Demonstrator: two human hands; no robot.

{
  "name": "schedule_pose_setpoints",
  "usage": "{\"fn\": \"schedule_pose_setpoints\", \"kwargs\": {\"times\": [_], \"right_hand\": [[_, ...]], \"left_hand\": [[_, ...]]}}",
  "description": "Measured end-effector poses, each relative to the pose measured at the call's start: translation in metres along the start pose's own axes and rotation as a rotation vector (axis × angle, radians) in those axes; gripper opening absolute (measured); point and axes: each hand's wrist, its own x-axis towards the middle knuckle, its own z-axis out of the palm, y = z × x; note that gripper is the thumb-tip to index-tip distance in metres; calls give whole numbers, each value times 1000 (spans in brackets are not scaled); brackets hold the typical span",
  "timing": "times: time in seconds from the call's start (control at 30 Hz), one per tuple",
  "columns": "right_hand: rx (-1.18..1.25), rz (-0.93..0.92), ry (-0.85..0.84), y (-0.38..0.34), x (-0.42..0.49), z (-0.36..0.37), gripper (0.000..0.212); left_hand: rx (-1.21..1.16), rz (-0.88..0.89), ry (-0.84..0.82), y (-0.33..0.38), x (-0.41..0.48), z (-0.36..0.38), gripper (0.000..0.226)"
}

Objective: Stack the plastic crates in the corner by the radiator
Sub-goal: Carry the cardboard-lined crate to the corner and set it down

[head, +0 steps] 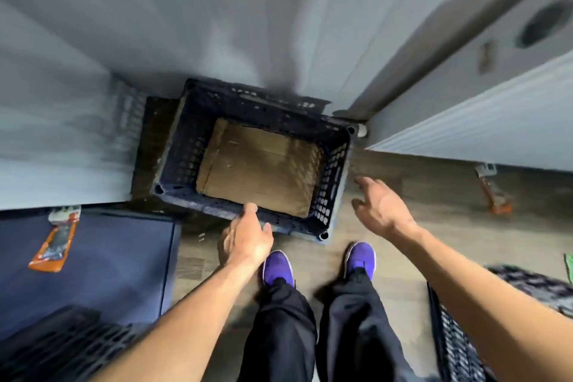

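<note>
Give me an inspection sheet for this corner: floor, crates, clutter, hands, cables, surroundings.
Surface: wood-look floor, partly covered by a blue mat.
Job's things: dark blue crate in the corner, cardboard sheet lining its bottom; black crate at lower right; another crate at lower left.
Clutter: orange packet on the mat; second orange packet beneath the radiator.
Hands: left hand on the dark blue crate's near rim, grip unclear; right hand open, apart from it.
Cables: nothing seen.
Surroundings: radiator at right, pale walls.
</note>
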Motion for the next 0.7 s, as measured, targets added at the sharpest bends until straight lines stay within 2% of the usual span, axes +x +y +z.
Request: {"fn": "schedule_pose_setpoints", "kwargs": {"times": [0.23, 0.53, 0.7], "right_hand": [[162, 115, 25, 68, -67, 12, 60], [331, 252, 78, 195, -150, 51, 56], [392, 279, 89, 244, -202, 79, 54]], "left_hand": [[166, 202, -32, 33, -42, 38, 41], [397, 389, -59, 62, -106, 110, 39], [372, 378, -116, 75, -152, 152, 46]]}}
